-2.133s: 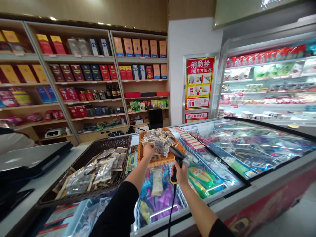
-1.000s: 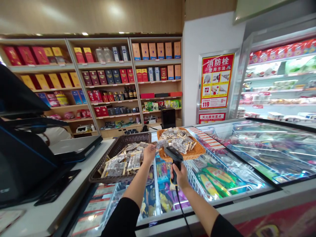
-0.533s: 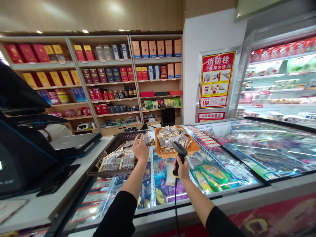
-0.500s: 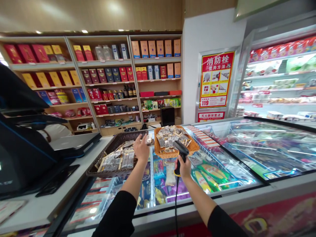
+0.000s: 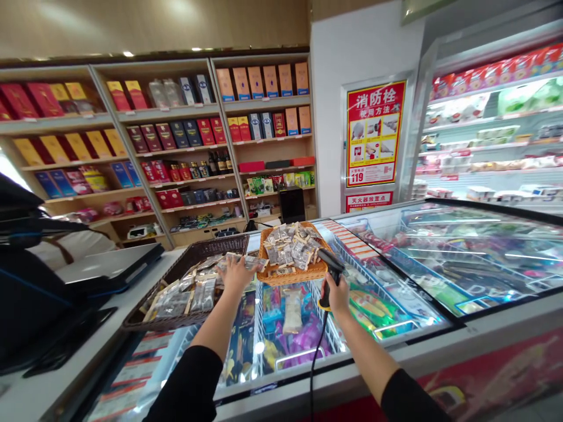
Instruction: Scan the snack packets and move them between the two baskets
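Note:
My right hand (image 5: pixel 338 296) is wrapped around the grip of a black barcode scanner (image 5: pixel 332 265) with a yellow trim and a cable (image 5: pixel 317 349) hanging down. The scanner's head is beside the right edge of an orange wicker basket (image 5: pixel 281 278), which holds a heap of small clear-wrapped packets (image 5: pixel 292 246). Over the dark brown wicker basket (image 5: pixel 169 322), my left hand (image 5: pixel 236 275) lies with its fingers spread on similar packets (image 5: pixel 204 294). One packet (image 5: pixel 255 262) sticks out to the right of that hand, towards the orange basket. Whatever is under the palm is hidden.
Both baskets stand on the glass top of a chest freezer (image 5: pixel 275 381) with bagged goods inside. A counter (image 5: pixel 83 337) with a flat scale-like device (image 5: pixel 112 266) borders the left. Shelves of boxes (image 5: pixel 178 138) and an open refrigerated case (image 5: pixel 492 135) stand behind.
My left hand has come down onto the packets in the dark basket; before, it was raised with a small packet at its fingertips. The scanner in my right hand has shifted slightly right.

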